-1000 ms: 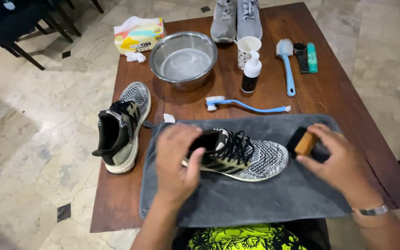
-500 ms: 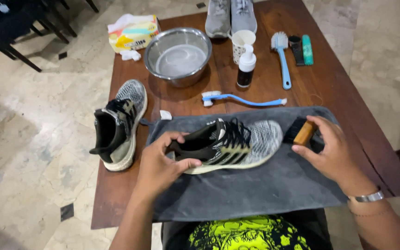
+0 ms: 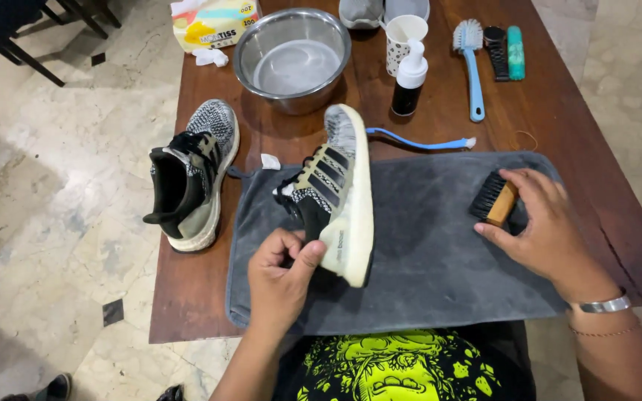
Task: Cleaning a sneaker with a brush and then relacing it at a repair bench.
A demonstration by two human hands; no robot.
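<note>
My left hand (image 3: 282,276) pinches the knit sneaker (image 3: 334,194) by its heel over the grey towel's (image 3: 440,245) left half; light, floppy upper, firm sole. My right hand (image 3: 540,226) clasps the wooden brush (image 3: 493,199)

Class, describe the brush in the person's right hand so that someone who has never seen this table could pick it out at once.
Start at the wooden table and find the grey towel spread along its near edge. At the towel's right end, the right hand holds a small wood-backed brush with dark bristles. Unlike the long blue-handled brush and blue toothbrush farther back, it is short, blocky and has no handle.
</note>
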